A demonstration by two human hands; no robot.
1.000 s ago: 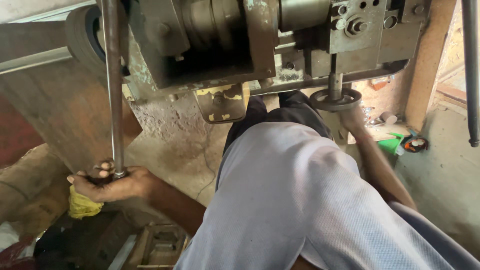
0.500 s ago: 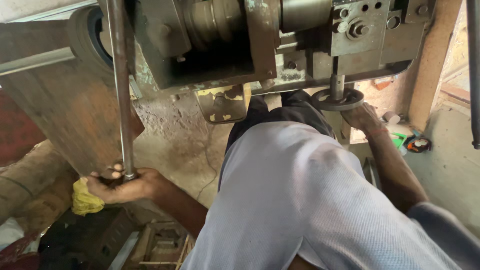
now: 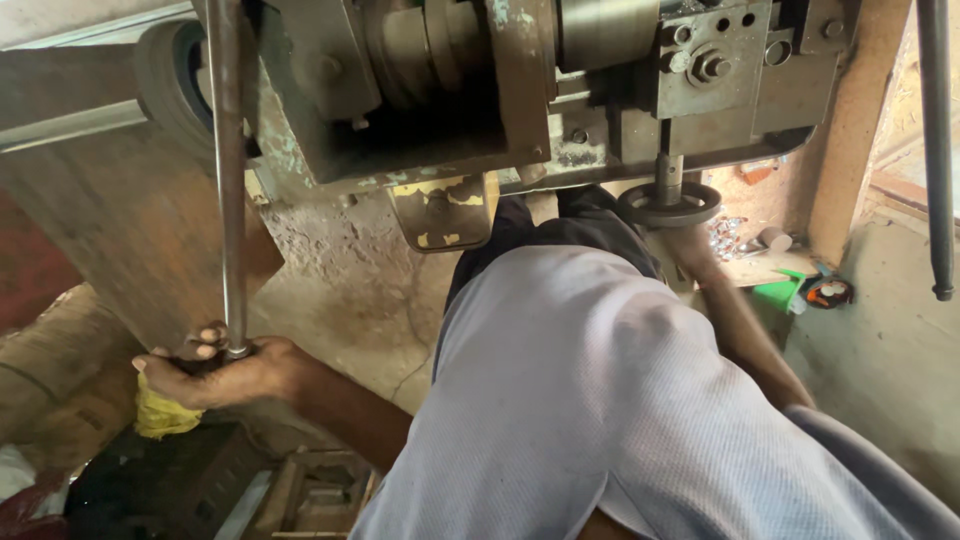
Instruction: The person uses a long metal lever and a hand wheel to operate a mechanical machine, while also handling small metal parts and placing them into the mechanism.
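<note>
Gripping the lower end of a long steel rod (image 3: 229, 180), the left hand (image 3: 215, 372) has its fingers curled shut around it, low at the left of the frame. The rod runs nearly upright from the hand to the top edge, where it is cut off; what the upper end connects to cannot be seen. A yellow rag (image 3: 160, 417) shows just under the hand, partly hidden by it, and whether the fingers also pinch it cannot be told.

The right hand (image 3: 690, 240) reaches up to a small dark handwheel (image 3: 669, 205) under the machine (image 3: 520, 90). The hand lies mostly behind the wheel and the shirt (image 3: 600, 400), so how far its fingers are closed cannot be told.

The machine body, worn grey-green metal, fills the top of the view and is cropped on all upper sides. A yellowed plate (image 3: 445, 212) hangs below it. A second rod (image 3: 936, 150) hangs at the right edge, its top cut off. Near the right wall lie a green object (image 3: 775, 295) and small bright parts, too small to identify. Dark clutter at lower left is indistinct.
</note>
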